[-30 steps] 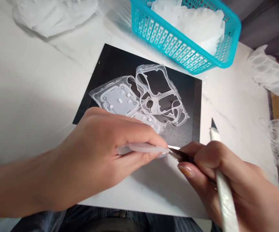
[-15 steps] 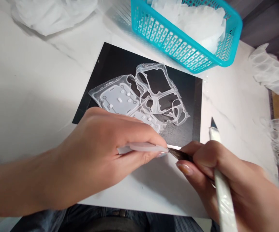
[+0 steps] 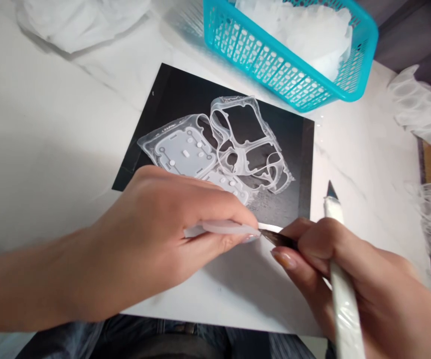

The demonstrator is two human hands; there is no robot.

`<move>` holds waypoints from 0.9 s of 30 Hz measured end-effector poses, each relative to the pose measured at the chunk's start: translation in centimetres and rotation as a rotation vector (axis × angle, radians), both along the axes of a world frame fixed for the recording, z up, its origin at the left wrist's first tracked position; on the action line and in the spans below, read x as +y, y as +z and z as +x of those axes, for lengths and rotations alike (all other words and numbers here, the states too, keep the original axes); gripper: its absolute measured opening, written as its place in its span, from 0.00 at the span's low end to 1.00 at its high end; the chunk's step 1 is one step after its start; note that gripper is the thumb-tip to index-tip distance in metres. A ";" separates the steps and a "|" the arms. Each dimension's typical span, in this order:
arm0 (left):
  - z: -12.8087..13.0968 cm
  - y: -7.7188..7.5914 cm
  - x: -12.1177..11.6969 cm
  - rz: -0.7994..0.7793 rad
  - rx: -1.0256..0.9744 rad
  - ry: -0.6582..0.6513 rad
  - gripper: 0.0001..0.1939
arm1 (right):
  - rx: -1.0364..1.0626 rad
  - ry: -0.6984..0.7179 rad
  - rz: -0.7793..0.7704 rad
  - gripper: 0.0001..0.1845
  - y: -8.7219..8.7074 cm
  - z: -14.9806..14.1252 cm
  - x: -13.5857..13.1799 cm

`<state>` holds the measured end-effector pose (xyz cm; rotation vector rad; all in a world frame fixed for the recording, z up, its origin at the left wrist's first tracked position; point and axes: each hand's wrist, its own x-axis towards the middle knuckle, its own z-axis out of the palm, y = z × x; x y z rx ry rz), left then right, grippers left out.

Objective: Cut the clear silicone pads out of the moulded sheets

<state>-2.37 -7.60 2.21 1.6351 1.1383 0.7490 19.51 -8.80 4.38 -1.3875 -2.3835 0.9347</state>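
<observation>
The left hand (image 3: 151, 239) is clamped in a finger pinch on a pale translucent silicone piece (image 3: 226, 228), held just above a white sheet (image 3: 237, 294) at the edge of a black card (image 3: 185, 94). The right hand (image 3: 335, 264) brings a dark pointed tool (image 3: 278, 240) to the piece's rim, with a white-handled craft knife (image 3: 344, 309) tucked alongside. A firm pinch and a shallow tool angle would suit this close edge work.

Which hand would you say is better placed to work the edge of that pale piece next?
Probably the right hand: its dark-tipped tool reaches the pale piece, while the left hand grips that piece.
</observation>
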 end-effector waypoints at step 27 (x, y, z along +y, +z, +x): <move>0.1 0.1 -0.2 -0.018 -0.026 0.012 0.07 | 0.041 0.009 -0.095 0.13 0.5 0.0 0.6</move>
